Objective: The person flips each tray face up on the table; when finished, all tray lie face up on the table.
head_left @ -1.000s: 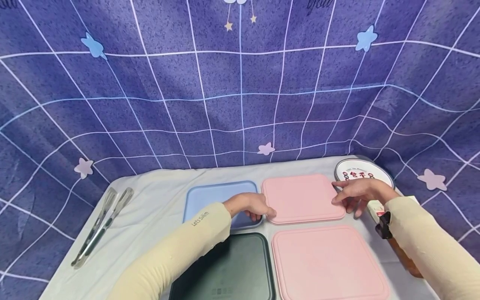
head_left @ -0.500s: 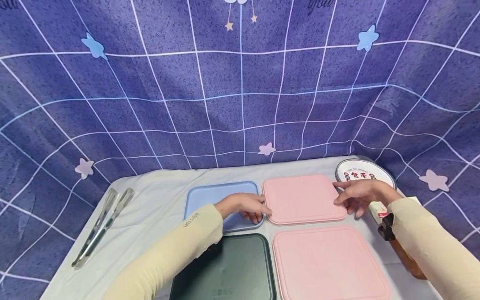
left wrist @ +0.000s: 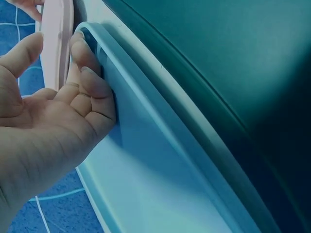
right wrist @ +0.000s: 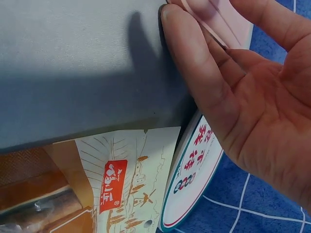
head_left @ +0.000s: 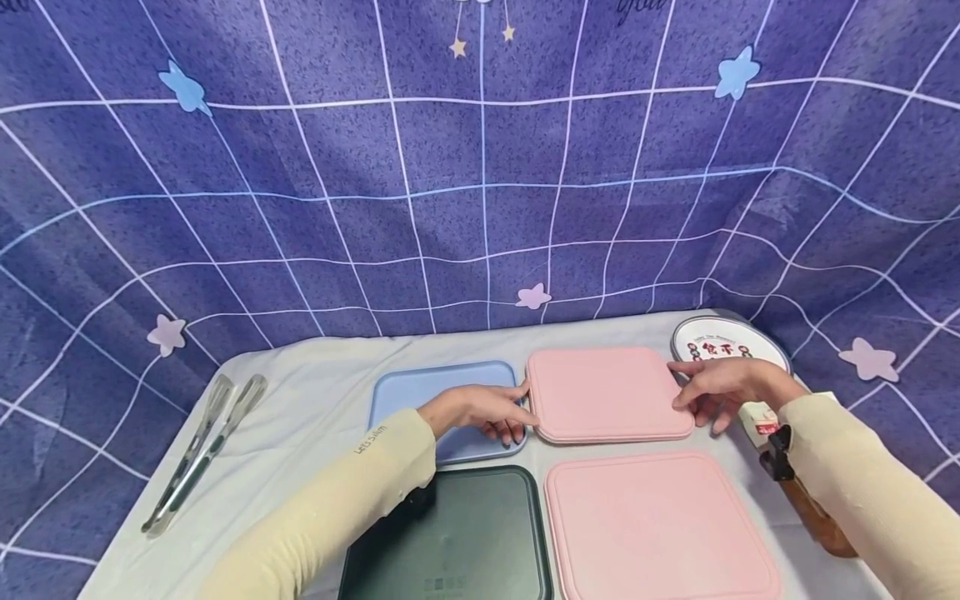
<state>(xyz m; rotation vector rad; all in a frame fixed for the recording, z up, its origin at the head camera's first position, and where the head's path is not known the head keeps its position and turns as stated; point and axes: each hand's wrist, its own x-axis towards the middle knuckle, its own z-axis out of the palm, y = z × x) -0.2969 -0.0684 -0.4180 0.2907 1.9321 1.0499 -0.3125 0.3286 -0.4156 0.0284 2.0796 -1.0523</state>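
Note:
A flat pink board [head_left: 607, 392] with rounded corners lies at the back of the table, between the hands. My left hand [head_left: 480, 408] touches its left edge with thumb and forefinger, and its other fingers bend loosely over a blue tray [head_left: 408, 387]. In the left wrist view, those bent fingers [left wrist: 99, 90] lie along the raised rim of the blue tray [left wrist: 150, 155]. At the opposite end, thumb and forefinger of my right hand [head_left: 727, 387] touch the board's right edge. The right wrist view shows only a corner of the pink board [right wrist: 214, 14] beyond the fingers.
A larger pink board [head_left: 660, 525] and a dark green tray [head_left: 465, 533] lie in front. Metal tongs [head_left: 202, 454] are on the left. A white oval plate with red lettering [head_left: 723, 337] and a printed food packet [right wrist: 131, 184] sit at the right, partly behind my right arm.
My left hand has drawn slightly left, its thumb slipping off the top of the pink board to its edge. The board has shifted a little right, its front edge slightly back.

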